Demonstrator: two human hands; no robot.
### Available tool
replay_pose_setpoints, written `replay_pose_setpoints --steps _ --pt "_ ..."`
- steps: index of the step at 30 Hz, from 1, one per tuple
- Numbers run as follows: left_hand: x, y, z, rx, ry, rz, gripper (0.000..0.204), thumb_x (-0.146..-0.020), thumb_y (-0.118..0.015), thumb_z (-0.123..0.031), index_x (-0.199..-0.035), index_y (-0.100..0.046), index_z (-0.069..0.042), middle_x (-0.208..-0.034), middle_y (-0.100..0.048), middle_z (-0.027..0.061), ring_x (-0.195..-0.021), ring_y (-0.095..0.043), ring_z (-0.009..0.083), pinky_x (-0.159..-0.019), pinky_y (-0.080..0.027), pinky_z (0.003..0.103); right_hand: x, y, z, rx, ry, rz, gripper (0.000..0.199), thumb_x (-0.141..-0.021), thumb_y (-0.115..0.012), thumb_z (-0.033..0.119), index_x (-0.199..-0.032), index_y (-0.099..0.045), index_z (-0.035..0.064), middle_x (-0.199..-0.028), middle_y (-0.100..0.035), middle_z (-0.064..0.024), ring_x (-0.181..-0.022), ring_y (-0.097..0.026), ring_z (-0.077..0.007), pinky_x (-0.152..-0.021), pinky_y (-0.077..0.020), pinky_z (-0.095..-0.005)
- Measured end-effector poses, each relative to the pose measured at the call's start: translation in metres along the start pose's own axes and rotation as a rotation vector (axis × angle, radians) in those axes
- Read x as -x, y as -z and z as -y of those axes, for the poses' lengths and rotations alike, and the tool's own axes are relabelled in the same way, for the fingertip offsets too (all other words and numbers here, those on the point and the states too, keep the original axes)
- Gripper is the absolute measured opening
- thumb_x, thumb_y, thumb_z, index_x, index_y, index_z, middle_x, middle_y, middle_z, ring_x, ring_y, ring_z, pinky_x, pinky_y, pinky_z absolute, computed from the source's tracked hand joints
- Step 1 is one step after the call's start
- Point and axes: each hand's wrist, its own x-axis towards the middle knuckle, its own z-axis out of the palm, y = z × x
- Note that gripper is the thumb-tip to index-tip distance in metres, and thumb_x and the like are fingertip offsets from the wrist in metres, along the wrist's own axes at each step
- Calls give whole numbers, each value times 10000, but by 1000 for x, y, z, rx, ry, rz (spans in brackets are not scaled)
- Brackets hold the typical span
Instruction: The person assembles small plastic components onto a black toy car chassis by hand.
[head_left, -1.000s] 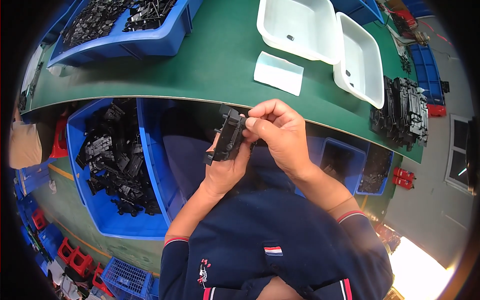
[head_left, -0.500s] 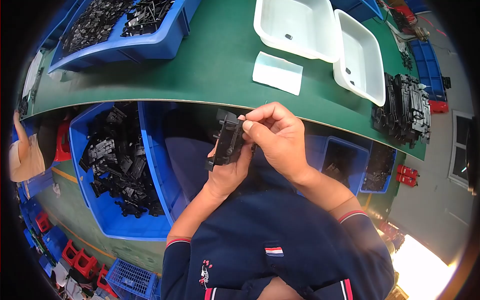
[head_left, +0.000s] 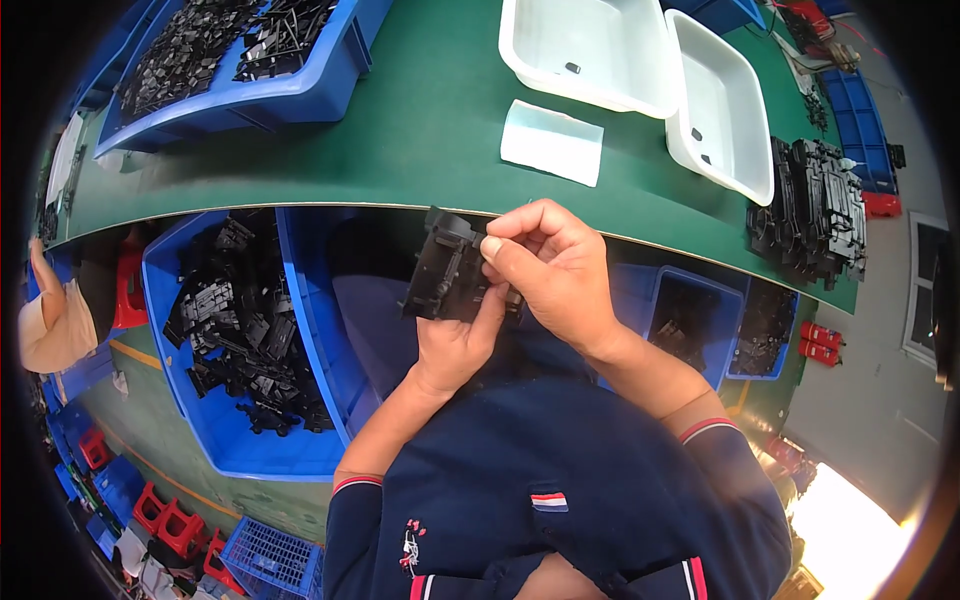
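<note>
I see one black moulded plastic part (head_left: 447, 278) at frame centre: left hand (head_left: 452, 345) grips it from below, right hand (head_left: 550, 268) fingertips pinched on its right edge. Two white plastic trays (head_left: 640, 90) upper right; one blue bin of black parts (head_left: 215, 425) lower left.

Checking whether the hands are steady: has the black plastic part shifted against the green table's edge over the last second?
No. The black plastic part stays just below the green table's edge, held in both hands.
</note>
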Motion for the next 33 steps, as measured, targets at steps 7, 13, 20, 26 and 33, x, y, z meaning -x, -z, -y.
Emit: replay_pose_setpoints --steps 7,13,20,26,33 --pt "-5 -4 -11 1 74 -7 197 -841 -622 -5 -1035 -618 30 -993 -648 84 -886 -611 155 -793 -481 290 -7 10 13 -25 -45 12 169 -846 -655 75 -969 -581 -14 -823 -636 -49 -685 -584 -63 -605 -491 -207" --pt "-14 3 -26 87 130 0 211 -848 -603 -1 -1054 -612 45 -1096 -632 133 -994 -592 166 -855 -454 286 -46 55 60 309 279 -266 163 -863 -638 111 -947 -624 -27 -790 -637 -71 -669 -606 -117 -620 -510 -234" --pt "-8 10 -27 236 258 8 214 -859 -596 -24 -1066 -610 29 -1101 -630 118 -1003 -583 151 -884 -443 288 -133 107 91 1126 301 -214 202 -773 -666 155 -925 -699 25 -772 -680 -91 -695 -626 -146 -675 -506 -286" --pt "-4 12 -35 208 284 -61 126 -863 -612 -46 -974 -624 13 -902 -634 16 -806 -569 76 -729 -463 236 -183 108 80 1455 122 -67 182 -703 -671 168 -858 -727 91 -831 -691 -118 -790 -654 -274 -753 -508 -364" --pt "-9 12 -33 172 247 -118 99 -866 -615 -69 -928 -632 5 -851 -632 6 -766 -560 69 -699 -460 233 -205 108 66 1486 163 -25 137 -662 -642 128 -758 -725 78 -797 -683 -134 -786 -649 -296 -754 -508 -375"
